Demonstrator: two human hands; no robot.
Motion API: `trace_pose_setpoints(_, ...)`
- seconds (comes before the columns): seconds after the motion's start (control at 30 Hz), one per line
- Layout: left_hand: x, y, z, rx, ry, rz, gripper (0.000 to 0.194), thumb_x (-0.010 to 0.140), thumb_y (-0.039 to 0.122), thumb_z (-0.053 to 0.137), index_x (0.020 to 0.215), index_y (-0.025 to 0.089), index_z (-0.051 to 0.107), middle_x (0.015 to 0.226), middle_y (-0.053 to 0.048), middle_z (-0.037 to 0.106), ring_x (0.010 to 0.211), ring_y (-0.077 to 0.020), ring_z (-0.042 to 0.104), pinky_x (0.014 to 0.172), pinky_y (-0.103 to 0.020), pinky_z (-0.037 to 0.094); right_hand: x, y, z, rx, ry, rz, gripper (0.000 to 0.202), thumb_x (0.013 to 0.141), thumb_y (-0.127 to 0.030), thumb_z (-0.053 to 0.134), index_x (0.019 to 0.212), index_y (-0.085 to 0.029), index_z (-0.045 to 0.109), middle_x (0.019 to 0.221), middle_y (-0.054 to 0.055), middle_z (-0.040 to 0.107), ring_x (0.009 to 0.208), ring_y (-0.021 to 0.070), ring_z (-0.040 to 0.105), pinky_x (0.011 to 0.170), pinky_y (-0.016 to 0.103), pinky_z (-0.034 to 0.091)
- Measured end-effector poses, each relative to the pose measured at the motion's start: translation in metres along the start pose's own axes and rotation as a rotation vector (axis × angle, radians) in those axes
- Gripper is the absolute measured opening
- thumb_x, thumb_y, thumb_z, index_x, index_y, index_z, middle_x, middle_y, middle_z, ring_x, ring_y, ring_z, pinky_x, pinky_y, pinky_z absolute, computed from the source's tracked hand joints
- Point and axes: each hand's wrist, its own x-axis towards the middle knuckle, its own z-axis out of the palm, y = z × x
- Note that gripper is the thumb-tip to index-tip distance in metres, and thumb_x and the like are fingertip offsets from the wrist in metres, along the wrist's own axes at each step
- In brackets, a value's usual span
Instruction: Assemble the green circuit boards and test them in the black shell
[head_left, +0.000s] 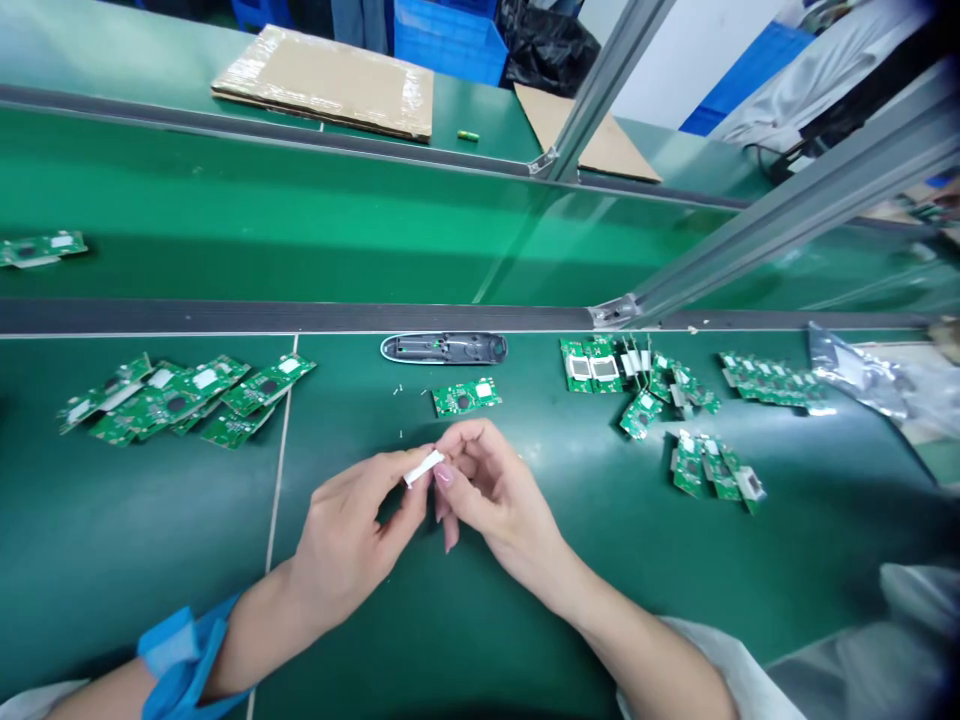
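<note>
A small white piece (424,468) is pinched between the fingertips of my left hand (360,520) and my right hand (499,495), over the green table. My left wrist wears a blue band. Just beyond my fingers lies a green circuit board (466,398) with a white part on it. Behind that board sits an elongated dark plastic shell (444,348), its inner side up. A few tiny screws (398,389) are scattered left of the board.
Overlapping circuit boards (176,395) lie at the left. More boards (592,365) stand and lie to the right, near a silvery bag (855,370). A metal frame rail (300,318) crosses behind the work area. Flat cardboard (326,80) rests beyond it.
</note>
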Motion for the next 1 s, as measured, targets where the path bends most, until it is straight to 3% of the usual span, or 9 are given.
trace_pose_setpoints(0.23, -0.001, -0.0043, 0.0038, 0.056, 0.081, 0.136, 0.01, 0.093, 0.015, 0.056, 0.1, 0.017, 0.061, 0.081, -0.002, 0.077, 0.064, -0.0127, 0.073, 0.066, -0.017, 0.058, 0.001, 0.0042, 0.0, 0.087, -0.036, -0.016, 0.022, 0.088, -0.035, 0.067, 0.094, -0.021, 0.051, 0.073, -0.005, 0.052, 0.055, 0.005, 0.053, 0.045, 0.013, 0.05)
trace_pose_setpoints(0.4, 0.0003, -0.0036, 0.0032, 0.081, 0.093, 0.153, 0.013, 0.092, 0.014, 0.055, 0.1, 0.02, 0.063, 0.08, -0.001, 0.078, 0.061, -0.0132, 0.072, 0.064, -0.019, 0.059, -0.0005, 0.0028, 0.0, 0.096, -0.042, -0.015, 0.021, 0.089, -0.034, 0.066, 0.095, -0.021, 0.051, 0.074, -0.005, 0.052, 0.057, 0.0047, 0.054, 0.047, 0.012, 0.05)
trace_pose_setpoints(0.6, -0.0031, -0.0044, 0.0056, 0.078, 0.095, 0.166, 0.018, 0.089, 0.009, 0.059, 0.104, 0.018, 0.065, 0.087, -0.005, 0.079, 0.071, -0.0164, 0.075, 0.072, -0.021, 0.06, -0.0024, 0.0021, 0.0012, 0.076, -0.026, -0.017, 0.021, 0.089, -0.034, 0.066, 0.094, -0.021, 0.05, 0.074, -0.005, 0.052, 0.056, 0.0047, 0.053, 0.046, 0.012, 0.051)
trace_pose_setpoints(0.8, -0.0061, -0.0044, 0.0056, 0.079, 0.077, 0.126, 0.024, 0.09, 0.01, 0.059, 0.109, 0.023, 0.064, 0.088, -0.001, 0.079, 0.072, -0.0164, 0.075, 0.068, -0.023, 0.061, -0.0027, 0.0049, 0.0002, 0.114, -0.055, -0.05, 0.015, 0.092, -0.033, 0.06, 0.098, -0.021, 0.053, 0.08, -0.003, 0.056, 0.064, 0.0063, 0.057, 0.052, 0.014, 0.056)
trace_pose_setpoints(1.0, -0.0053, -0.0054, 0.0043, 0.108, 0.078, 0.138, 0.02, 0.089, 0.008, 0.059, 0.104, 0.019, 0.066, 0.091, -0.003, 0.079, 0.074, -0.0163, 0.075, 0.072, -0.022, 0.061, -0.0038, 0.0087, -0.0005, 0.108, -0.053, -0.038, 0.019, 0.091, -0.032, 0.064, 0.103, -0.023, 0.053, 0.084, -0.002, 0.056, 0.068, 0.007, 0.057, 0.055, 0.016, 0.058)
